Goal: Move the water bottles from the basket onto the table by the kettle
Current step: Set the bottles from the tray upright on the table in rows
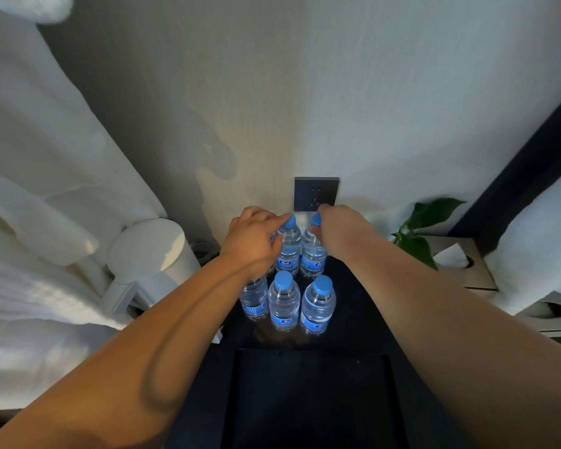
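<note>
Bottles: upright, caps up, long axes vertical; on dark table beside white kettle.
Build: clear ribbed plastic cylinders, blue caps.
Left hand: fingers curled round rear bottle.
Right hand: fingertips pinching rear right bottle at its cap.

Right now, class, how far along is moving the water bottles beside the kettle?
Done: three front bottles stand on the dark table right of the white kettle. In hand: the left hand grips a rear bottle; the right hand pinches the neighbouring bottle near its cap. Left: releasing both; the basket is out of view, so remaining bottles cannot be counted.
</note>
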Demonstrator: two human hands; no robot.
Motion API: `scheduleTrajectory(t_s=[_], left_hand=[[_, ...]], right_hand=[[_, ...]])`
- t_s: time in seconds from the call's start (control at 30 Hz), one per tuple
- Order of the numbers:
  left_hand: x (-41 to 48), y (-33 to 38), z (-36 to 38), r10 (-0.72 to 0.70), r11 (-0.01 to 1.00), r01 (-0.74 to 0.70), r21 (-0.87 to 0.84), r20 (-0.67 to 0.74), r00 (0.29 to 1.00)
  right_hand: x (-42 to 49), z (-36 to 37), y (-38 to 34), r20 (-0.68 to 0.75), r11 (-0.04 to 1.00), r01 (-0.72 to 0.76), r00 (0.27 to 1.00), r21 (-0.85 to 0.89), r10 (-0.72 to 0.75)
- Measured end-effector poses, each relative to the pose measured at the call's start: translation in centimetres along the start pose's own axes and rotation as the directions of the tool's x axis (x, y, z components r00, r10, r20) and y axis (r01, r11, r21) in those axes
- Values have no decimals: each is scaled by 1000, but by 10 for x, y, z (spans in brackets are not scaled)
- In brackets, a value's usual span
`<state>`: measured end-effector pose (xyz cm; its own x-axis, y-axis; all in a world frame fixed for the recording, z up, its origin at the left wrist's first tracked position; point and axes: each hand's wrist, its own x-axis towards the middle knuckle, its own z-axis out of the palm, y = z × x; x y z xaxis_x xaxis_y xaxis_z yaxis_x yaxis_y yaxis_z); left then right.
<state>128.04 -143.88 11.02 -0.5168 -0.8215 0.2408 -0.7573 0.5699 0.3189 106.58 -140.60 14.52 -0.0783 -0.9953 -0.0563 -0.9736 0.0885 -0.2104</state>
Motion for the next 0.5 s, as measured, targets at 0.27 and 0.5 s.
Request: scheduleTrajectory(t_s=[0.27,0.5], left_hand=[[0,0,1,-5,1000,5,-11,1,1000],[0,-1,1,-7,1000,7,-10,4,1000]], right_hand=[[-1,3,3,5,1000,19,1000,12,-19],[1,7,4,-35,999,3,999,35,-2]])
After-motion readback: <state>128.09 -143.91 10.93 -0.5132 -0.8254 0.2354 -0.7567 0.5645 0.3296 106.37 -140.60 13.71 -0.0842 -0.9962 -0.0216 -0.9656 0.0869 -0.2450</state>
